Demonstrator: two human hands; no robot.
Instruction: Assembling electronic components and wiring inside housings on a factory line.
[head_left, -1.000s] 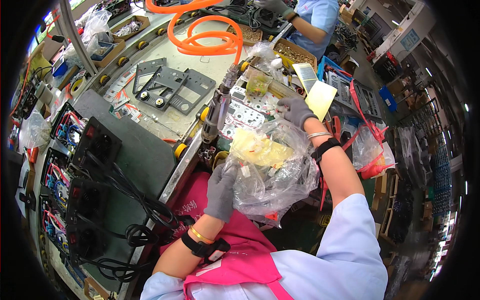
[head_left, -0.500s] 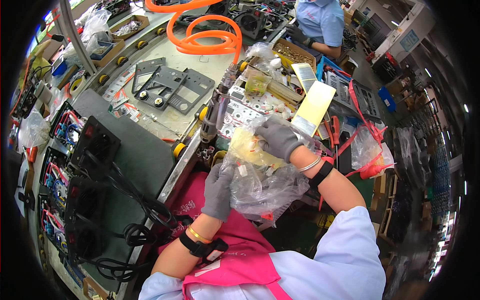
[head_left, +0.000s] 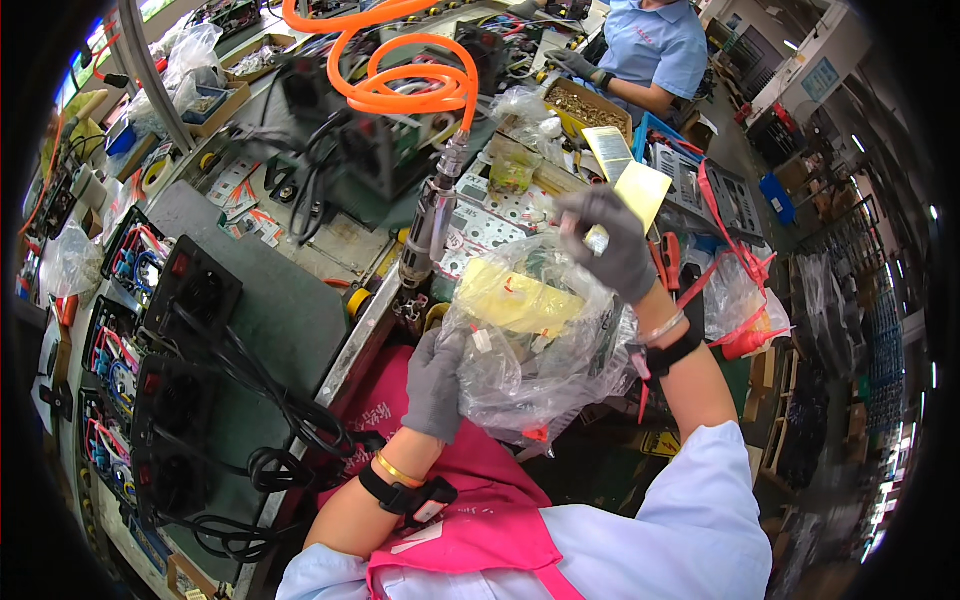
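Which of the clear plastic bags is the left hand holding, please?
The bag with the yellow sheet: the left hand grips its edge. No hand touches the bag beside the red roll or the bags at far left.

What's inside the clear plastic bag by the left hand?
Through the clear plastic bag, a yellow sheet and small white pieces show; whether all lie inside is unclear. Creases and glare hide the rest.
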